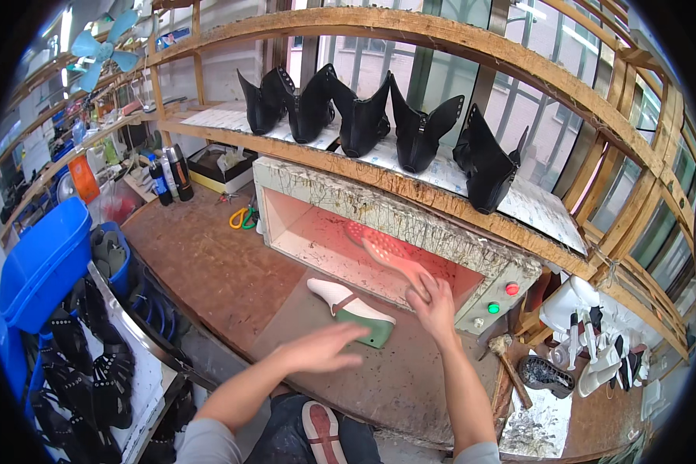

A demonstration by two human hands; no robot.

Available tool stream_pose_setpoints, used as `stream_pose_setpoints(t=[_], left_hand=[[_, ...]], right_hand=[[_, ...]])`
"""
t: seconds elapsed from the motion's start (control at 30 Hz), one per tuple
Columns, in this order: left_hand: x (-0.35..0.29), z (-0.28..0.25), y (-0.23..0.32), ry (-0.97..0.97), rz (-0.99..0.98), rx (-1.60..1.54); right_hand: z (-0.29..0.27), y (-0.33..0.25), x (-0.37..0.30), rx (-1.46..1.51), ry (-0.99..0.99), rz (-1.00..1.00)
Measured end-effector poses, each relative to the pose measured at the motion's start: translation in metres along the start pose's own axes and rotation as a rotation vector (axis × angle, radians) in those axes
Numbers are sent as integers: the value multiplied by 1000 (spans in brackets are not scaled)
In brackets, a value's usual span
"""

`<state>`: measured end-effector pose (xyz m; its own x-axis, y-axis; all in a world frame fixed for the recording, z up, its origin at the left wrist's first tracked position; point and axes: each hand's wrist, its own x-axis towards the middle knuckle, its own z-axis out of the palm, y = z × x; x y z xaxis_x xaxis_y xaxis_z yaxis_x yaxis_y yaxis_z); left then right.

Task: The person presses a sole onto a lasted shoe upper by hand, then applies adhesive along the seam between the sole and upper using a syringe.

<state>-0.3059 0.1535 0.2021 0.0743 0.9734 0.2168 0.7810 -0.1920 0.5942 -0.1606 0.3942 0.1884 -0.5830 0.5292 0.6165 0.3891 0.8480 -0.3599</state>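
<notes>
My right hand (431,303) grips one end of a flat shoe sole (390,259), which looks orange in the red light. The sole's far part reaches into the open front of a red-lit heating box (371,191). Behind it, inside the box, shows a red dotted piece (361,232). Slightly blurred, my left hand (321,349) hovers with fingers outstretched and nothing in it. Just beyond its fingertips a shoe last (373,326), green and white with a brown band, lies on its side on the bench. A second pale form with a brown band (322,433) rests on my lap.
Several black boot uppers (414,124) stand on the wooden shelf above the box. Orange-handled scissors (240,218) lie at the back left. A hammer (510,371) and a black sole (547,374) are at right. Blue bins (46,263) and black uppers (112,379) flank the left.
</notes>
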Motion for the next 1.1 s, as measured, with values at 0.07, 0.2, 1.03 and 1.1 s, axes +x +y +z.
stream_pose_setpoints(t=[0.07,0.2,1.03,1.1], left_hand=[[-51,11,1,-256,-157,-264],[-145,45,-12,-540,-507,-321],[-204,156,51,850,-531,-1768],[-200,134,68,903,-517,-1729]], right_hand=[[19,1,21,235,-40,90],[28,-10,50,365,-145,253],[-71,-180,-298,471,-749,50],[-87,-207,-302,382,-673,-45]])
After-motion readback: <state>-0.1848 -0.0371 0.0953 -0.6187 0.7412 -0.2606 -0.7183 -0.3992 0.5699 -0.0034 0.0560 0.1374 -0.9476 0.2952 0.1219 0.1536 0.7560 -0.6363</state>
